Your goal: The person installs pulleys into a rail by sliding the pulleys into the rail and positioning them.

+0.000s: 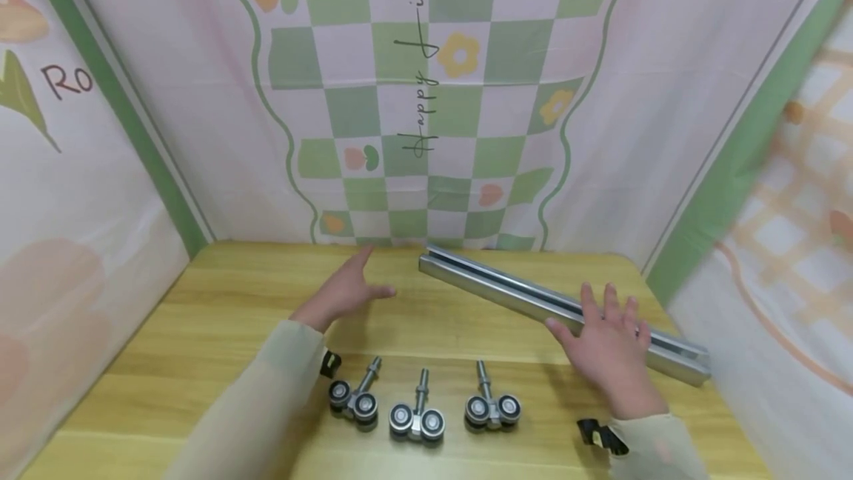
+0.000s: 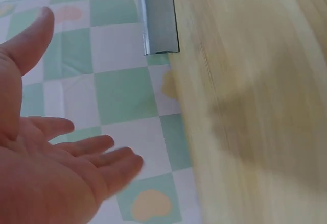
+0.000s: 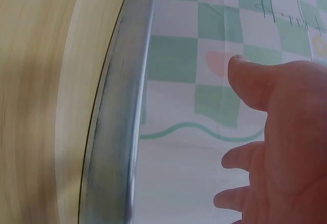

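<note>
Left hand (image 1: 345, 290) and right hand (image 1: 608, 350) outspread

On the checked back cloth (image 1: 460, 113), 2 words in dark script, "Happy Life" (image 1: 418, 47), run sideways, reading from bottom to top in the head view. On the left cloth (image 1: 73, 191), 2 reddish-brown letters, "Ro" (image 1: 67, 82), stand slightly tilted. The right wrist view shows "Happy" again, the next word cut off by the edge

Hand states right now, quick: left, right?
Left hand: open, holding nothing.
Right hand: open, holding nothing, over the slotted metal rail.
</note>
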Demonstrator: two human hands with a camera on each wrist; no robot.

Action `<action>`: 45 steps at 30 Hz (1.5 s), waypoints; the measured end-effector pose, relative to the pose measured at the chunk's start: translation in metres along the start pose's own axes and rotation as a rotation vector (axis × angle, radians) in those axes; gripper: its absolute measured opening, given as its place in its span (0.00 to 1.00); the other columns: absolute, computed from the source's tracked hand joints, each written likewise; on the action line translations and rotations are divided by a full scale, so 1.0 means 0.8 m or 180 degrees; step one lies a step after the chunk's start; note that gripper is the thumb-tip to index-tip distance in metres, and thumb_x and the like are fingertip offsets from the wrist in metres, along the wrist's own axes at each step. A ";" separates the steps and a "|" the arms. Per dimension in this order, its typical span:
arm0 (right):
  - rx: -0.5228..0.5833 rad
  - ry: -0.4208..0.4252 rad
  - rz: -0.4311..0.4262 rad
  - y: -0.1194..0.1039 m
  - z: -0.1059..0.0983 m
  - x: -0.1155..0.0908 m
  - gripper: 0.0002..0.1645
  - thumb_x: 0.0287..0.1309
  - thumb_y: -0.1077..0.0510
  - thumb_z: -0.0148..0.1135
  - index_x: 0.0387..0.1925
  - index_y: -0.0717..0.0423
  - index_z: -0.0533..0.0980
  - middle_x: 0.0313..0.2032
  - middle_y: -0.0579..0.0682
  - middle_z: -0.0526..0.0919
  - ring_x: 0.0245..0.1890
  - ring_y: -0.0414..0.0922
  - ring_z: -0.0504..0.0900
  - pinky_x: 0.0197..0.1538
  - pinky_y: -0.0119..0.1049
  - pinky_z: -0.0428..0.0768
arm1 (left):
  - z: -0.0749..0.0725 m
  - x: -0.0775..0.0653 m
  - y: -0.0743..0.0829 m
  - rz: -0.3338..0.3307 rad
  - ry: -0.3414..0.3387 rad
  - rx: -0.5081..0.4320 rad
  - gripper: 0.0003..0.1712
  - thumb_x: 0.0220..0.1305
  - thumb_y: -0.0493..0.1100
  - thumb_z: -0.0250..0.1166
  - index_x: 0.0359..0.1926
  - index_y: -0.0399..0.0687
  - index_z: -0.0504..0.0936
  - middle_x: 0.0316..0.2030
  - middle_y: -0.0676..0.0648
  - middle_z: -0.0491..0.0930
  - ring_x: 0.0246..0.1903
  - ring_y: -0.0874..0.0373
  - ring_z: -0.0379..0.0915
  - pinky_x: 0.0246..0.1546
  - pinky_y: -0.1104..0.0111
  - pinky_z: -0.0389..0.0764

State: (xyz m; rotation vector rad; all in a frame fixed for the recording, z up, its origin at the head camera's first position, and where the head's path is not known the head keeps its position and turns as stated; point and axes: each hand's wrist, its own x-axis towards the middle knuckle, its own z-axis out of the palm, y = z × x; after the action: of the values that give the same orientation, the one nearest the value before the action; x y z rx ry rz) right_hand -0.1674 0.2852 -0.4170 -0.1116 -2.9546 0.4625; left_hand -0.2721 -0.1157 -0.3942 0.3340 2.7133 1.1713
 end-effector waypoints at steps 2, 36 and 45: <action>0.0006 0.0040 0.0038 0.008 -0.001 0.001 0.60 0.65 0.23 0.40 0.77 0.63 0.40 0.72 0.75 0.29 0.68 0.76 0.24 0.59 0.77 0.26 | -0.001 0.009 0.004 0.0030 0.0017 0.0063 0.60 0.58 0.58 0.73 0.79 0.47 0.45 0.76 0.39 0.50 0.72 0.39 0.48 0.69 0.45 0.52; 0.0134 -0.0083 0.0576 0.111 -0.029 0.003 0.64 0.68 0.27 0.44 0.70 0.83 0.39 0.64 0.89 0.38 0.61 0.86 0.42 0.60 0.77 0.44 | 0.027 0.069 0.026 0.0381 -0.0772 0.0171 0.40 0.76 0.67 0.34 0.79 0.50 0.50 0.77 0.44 0.47 0.75 0.47 0.40 0.72 0.53 0.44; 0.0110 -0.0488 0.0787 0.111 -0.034 -0.001 0.64 0.67 0.26 0.43 0.56 0.92 0.52 0.45 0.92 0.59 0.48 0.83 0.61 0.51 0.73 0.65 | 0.041 0.073 0.028 0.0475 -0.1165 0.0749 0.38 0.79 0.61 0.34 0.79 0.46 0.44 0.78 0.47 0.35 0.76 0.51 0.30 0.73 0.57 0.38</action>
State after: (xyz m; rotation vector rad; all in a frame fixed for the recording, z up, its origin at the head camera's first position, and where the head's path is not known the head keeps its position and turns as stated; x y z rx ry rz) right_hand -0.1575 0.3777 -0.4190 -0.4615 -3.0946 0.5771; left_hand -0.3174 -0.0619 -0.4039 0.7172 2.5309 0.7306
